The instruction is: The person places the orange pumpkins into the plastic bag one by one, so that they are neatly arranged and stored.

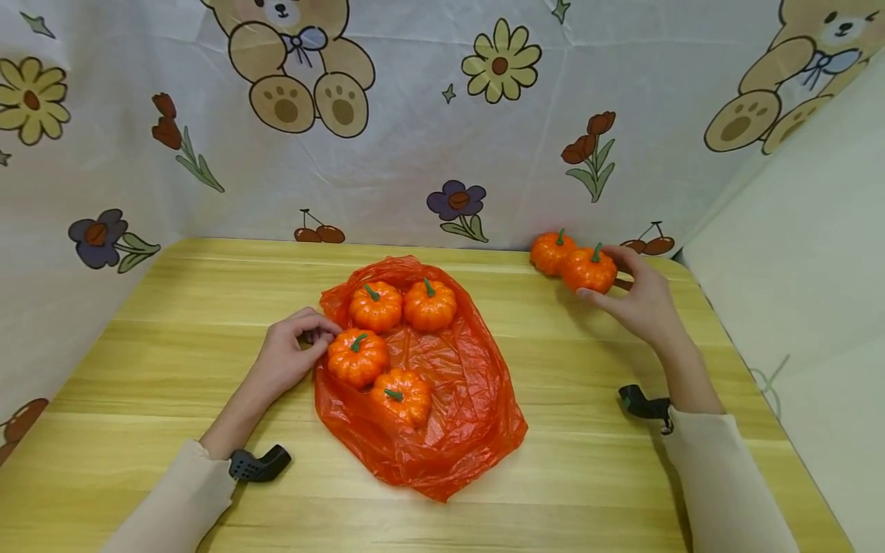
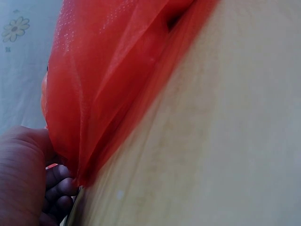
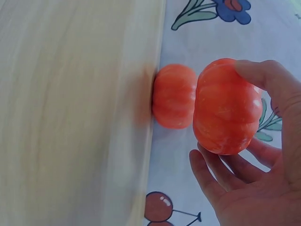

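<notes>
An orange-red plastic bag lies spread on the table, its mouth facing up. Inside it sit several small orange toy pumpkins with green stems, among them a near one and one by the left rim. My left hand pinches the bag's left edge; the left wrist view shows the red film gathered at the fingers. At the back right, my right hand grips a toy pumpkin between thumb and fingers, seemingly raised off the table. Right beside it, another toy pumpkin stands at the table's back edge.
The wood-grain table ends at a cloth backdrop printed with bears and flowers. A pale wall borders the right side. Each wrist wears a dark camera, one on the left and one on the right.
</notes>
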A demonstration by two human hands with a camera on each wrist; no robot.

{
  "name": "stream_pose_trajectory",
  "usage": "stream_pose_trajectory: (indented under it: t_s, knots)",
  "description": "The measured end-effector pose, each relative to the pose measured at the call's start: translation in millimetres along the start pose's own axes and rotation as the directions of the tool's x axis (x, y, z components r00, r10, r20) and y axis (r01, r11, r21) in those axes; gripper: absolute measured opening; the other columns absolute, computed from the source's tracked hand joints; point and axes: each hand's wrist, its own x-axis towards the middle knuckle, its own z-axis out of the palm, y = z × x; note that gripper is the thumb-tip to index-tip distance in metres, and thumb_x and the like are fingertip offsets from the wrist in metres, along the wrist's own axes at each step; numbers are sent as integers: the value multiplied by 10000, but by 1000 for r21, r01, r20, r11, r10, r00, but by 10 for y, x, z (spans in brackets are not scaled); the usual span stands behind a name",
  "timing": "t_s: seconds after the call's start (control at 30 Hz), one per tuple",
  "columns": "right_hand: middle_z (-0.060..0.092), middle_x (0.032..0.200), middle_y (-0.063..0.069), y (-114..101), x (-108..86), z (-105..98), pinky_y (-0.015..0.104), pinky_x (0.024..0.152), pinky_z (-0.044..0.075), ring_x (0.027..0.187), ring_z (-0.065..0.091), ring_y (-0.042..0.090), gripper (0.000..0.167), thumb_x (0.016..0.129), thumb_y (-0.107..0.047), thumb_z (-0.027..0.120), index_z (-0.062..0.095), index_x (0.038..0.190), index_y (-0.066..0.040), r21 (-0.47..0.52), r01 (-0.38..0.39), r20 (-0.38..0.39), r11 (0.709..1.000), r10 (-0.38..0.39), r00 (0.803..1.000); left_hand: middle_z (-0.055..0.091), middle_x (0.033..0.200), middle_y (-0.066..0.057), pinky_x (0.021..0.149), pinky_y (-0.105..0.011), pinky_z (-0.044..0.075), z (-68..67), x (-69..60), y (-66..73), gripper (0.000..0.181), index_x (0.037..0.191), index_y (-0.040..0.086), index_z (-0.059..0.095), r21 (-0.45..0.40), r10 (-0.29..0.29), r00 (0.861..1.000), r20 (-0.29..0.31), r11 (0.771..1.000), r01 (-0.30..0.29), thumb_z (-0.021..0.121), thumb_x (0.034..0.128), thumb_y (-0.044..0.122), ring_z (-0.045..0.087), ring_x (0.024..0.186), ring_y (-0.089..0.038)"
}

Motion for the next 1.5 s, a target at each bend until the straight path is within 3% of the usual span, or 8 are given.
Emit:
stream_pose_trajectory:
  t_s: [0.3, 0.77, 1.07, 1.5]
  knots:
    - [568, 1487, 161, -208, -5, 47, 584, 1067, 496, 1362, 533, 327, 800, 856, -246, 892, 489, 1531, -99, 13, 45, 15, 999, -45, 999, 667, 927, -31, 704, -199, 443, -1, 1, -2, 178, 971, 150, 790, -5, 2, 1000, -2, 1000, -2, 693, 974, 1, 533, 813, -144]
    - [586, 1480, 146, -459, -38, 229, 593, 1051, 513, 1348, 559, 322, 753, 845, -206, 895, 534, 1494, -80, 50, 132, 43, 990, -134, 990, 670, 920, -28, 699, -200, 440, 6, 14, -16, 206, 959, 150, 789, -7, 15, 1000, -5, 1000, -15, 688, 962, -30, 533, 801, -139]
    - [596, 1476, 141, -574, -63, 375, 590, 1047, 522, 1340, 578, 342, 755, 834, -223, 905, 545, 1490, -117, 17, 168, 97, 986, -169, 981, 673, 919, -22, 699, -200, 442, 5, 11, -10, 212, 960, 137, 789, 3, 21, 1000, -10, 1000, -21, 685, 954, -47, 538, 798, -135]
    - [613, 1456, 94, -733, -129, 497, 554, 1039, 540, 1333, 586, 299, 781, 817, -262, 925, 549, 1489, -134, 69, 227, 128, 971, -235, 964, 676, 928, -22, 707, -196, 439, 13, 5, -32, 191, 968, 151, 793, 6, 27, 1000, -9, 1000, -27, 695, 967, -13, 535, 805, -129]
